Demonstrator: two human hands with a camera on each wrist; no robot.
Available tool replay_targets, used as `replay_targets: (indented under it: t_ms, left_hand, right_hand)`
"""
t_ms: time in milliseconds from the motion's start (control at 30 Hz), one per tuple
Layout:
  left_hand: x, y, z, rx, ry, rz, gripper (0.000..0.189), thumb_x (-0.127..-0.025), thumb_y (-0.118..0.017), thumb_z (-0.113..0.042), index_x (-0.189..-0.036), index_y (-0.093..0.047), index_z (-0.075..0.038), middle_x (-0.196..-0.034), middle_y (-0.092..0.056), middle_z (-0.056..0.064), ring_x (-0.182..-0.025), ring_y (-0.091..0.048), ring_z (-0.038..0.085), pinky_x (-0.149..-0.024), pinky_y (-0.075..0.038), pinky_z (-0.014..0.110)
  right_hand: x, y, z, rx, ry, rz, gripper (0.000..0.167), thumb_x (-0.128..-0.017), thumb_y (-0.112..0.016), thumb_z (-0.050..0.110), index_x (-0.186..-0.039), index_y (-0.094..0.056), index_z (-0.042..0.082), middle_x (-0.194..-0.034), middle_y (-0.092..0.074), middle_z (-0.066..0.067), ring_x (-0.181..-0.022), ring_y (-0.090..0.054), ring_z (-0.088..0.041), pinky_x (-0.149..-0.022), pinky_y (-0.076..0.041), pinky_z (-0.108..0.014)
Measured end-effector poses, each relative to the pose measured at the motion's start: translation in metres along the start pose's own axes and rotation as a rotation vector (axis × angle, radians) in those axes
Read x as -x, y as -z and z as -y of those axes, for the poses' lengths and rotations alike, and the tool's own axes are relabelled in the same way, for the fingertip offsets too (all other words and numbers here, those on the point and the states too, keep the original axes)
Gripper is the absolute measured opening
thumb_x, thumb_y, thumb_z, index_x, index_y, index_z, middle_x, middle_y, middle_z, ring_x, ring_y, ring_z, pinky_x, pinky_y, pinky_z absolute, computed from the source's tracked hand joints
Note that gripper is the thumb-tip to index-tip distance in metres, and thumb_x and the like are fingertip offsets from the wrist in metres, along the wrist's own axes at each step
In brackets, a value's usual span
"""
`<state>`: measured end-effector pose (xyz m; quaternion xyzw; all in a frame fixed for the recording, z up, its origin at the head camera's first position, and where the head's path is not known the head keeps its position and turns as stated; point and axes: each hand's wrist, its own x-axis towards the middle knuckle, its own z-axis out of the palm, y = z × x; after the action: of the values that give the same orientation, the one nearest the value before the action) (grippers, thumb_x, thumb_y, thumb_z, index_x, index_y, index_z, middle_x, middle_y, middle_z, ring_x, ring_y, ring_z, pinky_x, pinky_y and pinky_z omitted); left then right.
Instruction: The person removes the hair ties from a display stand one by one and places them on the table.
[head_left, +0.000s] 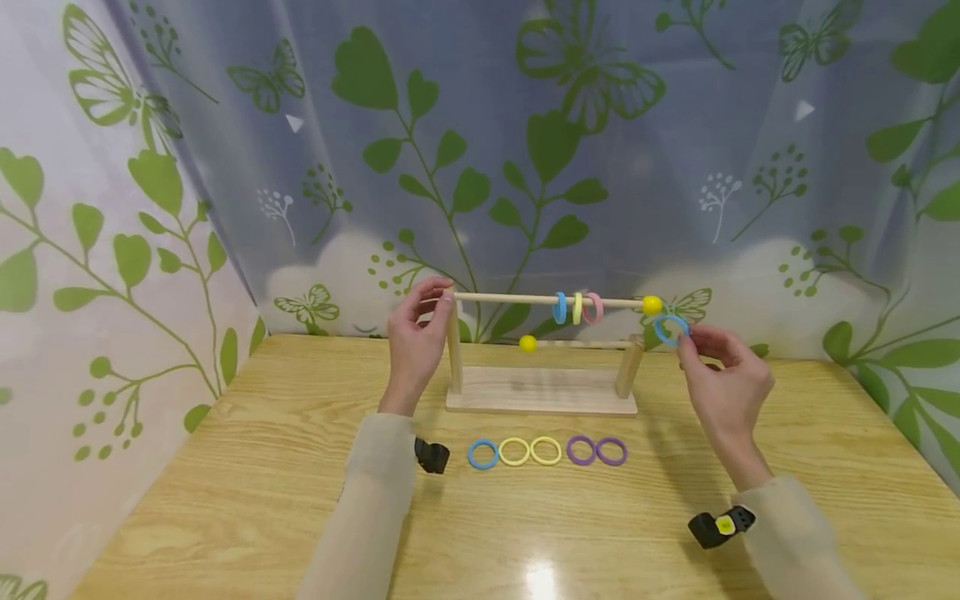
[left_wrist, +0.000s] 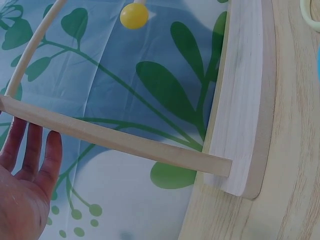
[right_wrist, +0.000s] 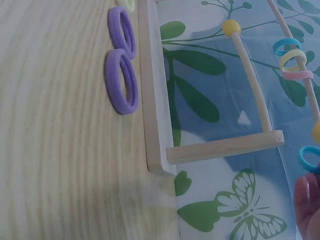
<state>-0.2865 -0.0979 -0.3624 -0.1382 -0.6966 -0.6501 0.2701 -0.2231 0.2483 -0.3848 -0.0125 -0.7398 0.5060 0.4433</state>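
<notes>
My right hand (head_left: 726, 379) pinches a blue hair tie (head_left: 671, 330) just below and right of the yellow ball (head_left: 652, 305) that tips the upper rod. At the top of the left post (head_left: 454, 350) of a wooden rack (head_left: 540, 392), my left hand (head_left: 420, 337) grips the post between thumb and fingers; the left wrist view shows its fingers (left_wrist: 52, 155) against the post. A blue hair tie (head_left: 560, 308), a yellow one (head_left: 577, 308) and a pink one (head_left: 594, 308) hang on the upper rod (head_left: 510, 297), towards its ball end.
A shorter rod (head_left: 585, 344) with a yellow ball (head_left: 528, 343) points left from the right post (head_left: 630, 367). In front of the rack, a blue hair tie (head_left: 483, 454), two yellow ones (head_left: 514, 463) and two purple ones (head_left: 581, 462) lie in a row. A patterned curtain (head_left: 480, 167) hangs behind.
</notes>
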Motion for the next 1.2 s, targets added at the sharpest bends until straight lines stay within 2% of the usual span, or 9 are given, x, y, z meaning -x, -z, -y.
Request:
replay_targets:
  t_ms: [233, 300, 367, 533, 733, 900, 1033, 1200]
  left_hand:
    - [0.001, 0.001, 0.002, -0.013, 0.005, 0.004, 0.019, -0.101, -0.064, -0.016, -0.117, -0.072, -0.007, -0.11, -0.069, 0.016, -0.098, -0.067, 0.022, -0.072, -0.054, 0.019]
    - [0.001, 0.001, 0.002, -0.018, 0.005, 0.005, 0.019, -0.102, -0.064, -0.015, -0.117, -0.071, -0.007, -0.11, -0.069, 0.016, -0.098, -0.067, 0.022, -0.071, -0.054, 0.019]
    - [0.002, 0.001, 0.002, -0.018, 0.005, 0.007, 0.019, -0.101, -0.064, -0.016, -0.117, -0.071, -0.008, -0.11, -0.069, 0.016, -0.098, -0.067, 0.023, -0.071, -0.054, 0.019]
    - [0.003, 0.003, 0.003, -0.022, 0.013, 0.003, 0.021, -0.101, -0.064, -0.017, -0.119, -0.071, -0.006, -0.11, -0.069, 0.014, -0.1, -0.067, 0.025, -0.071, -0.054, 0.018]
    - [0.0, 0.003, 0.004, -0.027, -0.013, 0.002, 0.023, -0.102, -0.063, -0.017, -0.119, -0.07, -0.003, -0.109, -0.069, 0.014, -0.099, -0.068, 0.029, -0.07, -0.054, 0.018]
    - [-0.001, 0.002, 0.003, -0.017, -0.009, 0.007, 0.023, -0.101, -0.064, -0.015, -0.12, -0.07, -0.003, -0.111, -0.068, 0.018, -0.101, -0.068, 0.033, -0.07, -0.053, 0.016]
    - [-0.001, 0.001, 0.002, -0.001, -0.001, 0.009, 0.023, -0.101, -0.064, -0.013, -0.121, -0.07, -0.002, -0.113, -0.068, 0.022, -0.103, -0.067, 0.037, -0.069, -0.051, 0.015]
    - [-0.002, 0.0, 0.003, -0.003, 0.011, 0.009, 0.022, -0.101, -0.064, -0.013, -0.12, -0.07, -0.004, -0.112, -0.068, 0.021, -0.102, -0.067, 0.034, -0.069, -0.052, 0.017]
  right_hand:
    - [0.006, 0.005, -0.001, 0.041, -0.013, 0.051, 0.015, -0.088, -0.076, 0.007, -0.102, -0.078, 0.002, -0.084, -0.074, 0.016, -0.068, -0.064, 0.012, -0.061, -0.05, -0.005]
    - [0.008, 0.007, -0.001, 0.046, -0.016, 0.066, 0.015, -0.088, -0.076, 0.007, -0.102, -0.079, 0.002, -0.084, -0.076, 0.01, -0.068, -0.064, 0.012, -0.061, -0.05, -0.005]
    - [0.01, 0.007, -0.001, 0.053, -0.021, 0.084, 0.015, -0.088, -0.077, 0.007, -0.102, -0.079, 0.002, -0.083, -0.076, 0.012, -0.068, -0.064, 0.012, -0.062, -0.051, -0.005]
    - [0.015, 0.008, -0.002, 0.063, -0.036, 0.115, 0.013, -0.088, -0.077, 0.006, -0.1, -0.078, 0.001, -0.079, -0.067, 0.032, -0.068, -0.064, 0.013, -0.062, -0.051, -0.005]
    - [0.019, 0.008, -0.001, 0.056, -0.034, 0.128, 0.013, -0.087, -0.077, 0.006, -0.1, -0.079, 0.004, -0.078, -0.07, 0.027, -0.069, -0.065, 0.013, -0.06, -0.05, -0.006]
    - [0.023, 0.008, 0.0, 0.053, -0.039, 0.144, 0.014, -0.086, -0.079, 0.004, -0.1, -0.079, 0.004, -0.077, -0.068, 0.031, -0.067, -0.064, 0.012, -0.06, -0.049, -0.006]
    - [0.026, 0.008, 0.0, 0.042, -0.052, 0.165, 0.012, -0.086, -0.078, 0.003, -0.099, -0.079, 0.004, -0.077, -0.07, 0.027, -0.066, -0.065, 0.011, -0.059, -0.051, -0.007]
    - [0.032, 0.007, 0.001, 0.041, -0.062, 0.193, 0.013, -0.087, -0.078, 0.003, -0.099, -0.079, 0.003, -0.077, -0.069, 0.028, -0.068, -0.066, 0.01, -0.06, -0.052, -0.008]
